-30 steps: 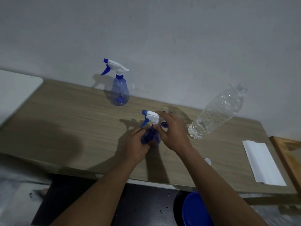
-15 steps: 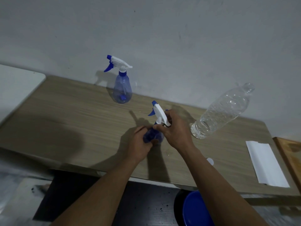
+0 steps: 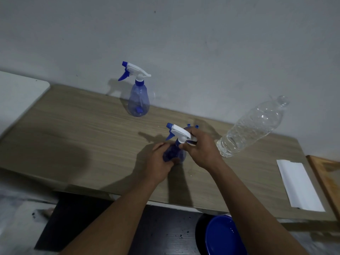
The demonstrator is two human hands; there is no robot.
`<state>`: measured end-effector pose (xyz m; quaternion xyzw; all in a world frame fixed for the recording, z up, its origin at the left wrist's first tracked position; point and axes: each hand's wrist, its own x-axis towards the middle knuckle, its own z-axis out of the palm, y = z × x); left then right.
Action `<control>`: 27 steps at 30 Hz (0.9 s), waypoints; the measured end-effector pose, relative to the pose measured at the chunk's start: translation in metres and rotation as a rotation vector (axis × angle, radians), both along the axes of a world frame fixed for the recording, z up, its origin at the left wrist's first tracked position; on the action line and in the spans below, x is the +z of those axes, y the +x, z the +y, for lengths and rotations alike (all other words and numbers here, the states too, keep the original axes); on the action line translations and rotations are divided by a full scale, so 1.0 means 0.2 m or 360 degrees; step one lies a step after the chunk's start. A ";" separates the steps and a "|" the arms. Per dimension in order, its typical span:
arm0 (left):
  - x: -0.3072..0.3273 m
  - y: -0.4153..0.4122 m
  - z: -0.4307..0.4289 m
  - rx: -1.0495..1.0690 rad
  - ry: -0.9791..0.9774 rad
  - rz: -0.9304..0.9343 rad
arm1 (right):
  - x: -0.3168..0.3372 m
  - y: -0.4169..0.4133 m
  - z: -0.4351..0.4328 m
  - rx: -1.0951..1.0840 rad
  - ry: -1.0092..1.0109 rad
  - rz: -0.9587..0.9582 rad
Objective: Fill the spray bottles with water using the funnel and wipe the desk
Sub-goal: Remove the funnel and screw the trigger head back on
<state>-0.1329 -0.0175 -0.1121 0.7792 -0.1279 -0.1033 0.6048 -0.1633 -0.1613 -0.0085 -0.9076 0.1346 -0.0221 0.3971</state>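
A blue spray bottle [image 3: 173,154] stands on the wooden desk [image 3: 82,137] near its middle. My left hand [image 3: 159,165] grips its body from the left. My right hand [image 3: 201,149] is closed on its white and blue spray head [image 3: 179,132], which points left. Something blue [image 3: 192,126], perhaps the funnel, peeks out behind my right hand, mostly hidden. A second spray bottle [image 3: 138,97] stands upright at the back by the wall. To the right of my hands a clear plastic water bottle [image 3: 252,126] stands uncapped. A white folded cloth [image 3: 299,184] lies at the desk's right end.
A grey wall runs behind the desk. A white surface [image 3: 20,92] adjoins the desk's left end and a wooden frame [image 3: 325,177] its right. Below the front edge sits a blue round container [image 3: 223,236] on a dark floor.
My right hand has kept turning the spray head on the bottle: its nozzle pointed left, swung up away from me, and now points left again. My left hand stays on the bottle.
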 end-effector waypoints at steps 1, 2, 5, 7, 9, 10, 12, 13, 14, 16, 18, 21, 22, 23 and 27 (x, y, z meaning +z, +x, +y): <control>0.00 0.00 0.00 -0.0005 0.0013 -0.0003 | 0.00 0.00 0.00 0.0016 -0.0044 0.0015; -0.01 0.00 0.00 -0.0005 0.0027 -0.0011 | 0.00 0.00 0.01 0.0019 -0.0079 0.0023; -0.02 0.01 0.00 -0.0005 0.0029 0.0015 | -0.01 0.00 0.03 -0.0025 -0.0144 0.0003; -0.01 0.00 0.00 -0.0013 0.0004 0.0039 | -0.02 -0.01 0.04 -0.0045 -0.0145 -0.0038; -0.02 0.00 0.00 -0.0012 0.0009 0.0013 | -0.05 -0.02 0.04 -0.0029 -0.0121 -0.0072; -0.02 0.00 0.00 -0.0006 0.0007 0.0006 | -0.06 -0.02 0.04 -0.0013 -0.0097 -0.0089; -0.03 0.00 -0.01 0.0009 0.0018 0.0011 | -0.07 -0.03 0.03 -0.0011 0.0007 -0.0134; -0.04 0.00 -0.01 0.0020 0.0031 0.0011 | -0.07 -0.03 0.02 -0.0022 0.0074 -0.0159; -0.05 0.00 -0.02 0.0029 0.0034 0.0000 | -0.08 -0.02 0.01 -0.0023 0.0128 -0.0180; -0.05 0.01 -0.02 0.0040 0.0026 -0.0014 | -0.10 -0.02 -0.01 -0.0020 0.0195 -0.0221; -0.06 0.00 -0.03 0.0057 0.0018 -0.0056 | -0.10 -0.02 -0.02 -0.0010 0.0235 -0.0237; -0.04 0.00 -0.03 0.0082 0.0022 -0.0077 | -0.10 -0.01 -0.04 0.0022 0.0271 -0.0215; -0.04 -0.01 -0.03 0.0092 0.0003 -0.0072 | -0.11 -0.01 -0.04 0.0027 0.0265 -0.0216; -0.04 -0.01 -0.03 0.0105 -0.0010 -0.0067 | -0.12 -0.01 -0.04 0.0029 0.0256 -0.0229; -0.01 -0.02 -0.03 0.0107 -0.0043 -0.0036 | -0.14 -0.02 -0.04 0.0006 0.0410 -0.0274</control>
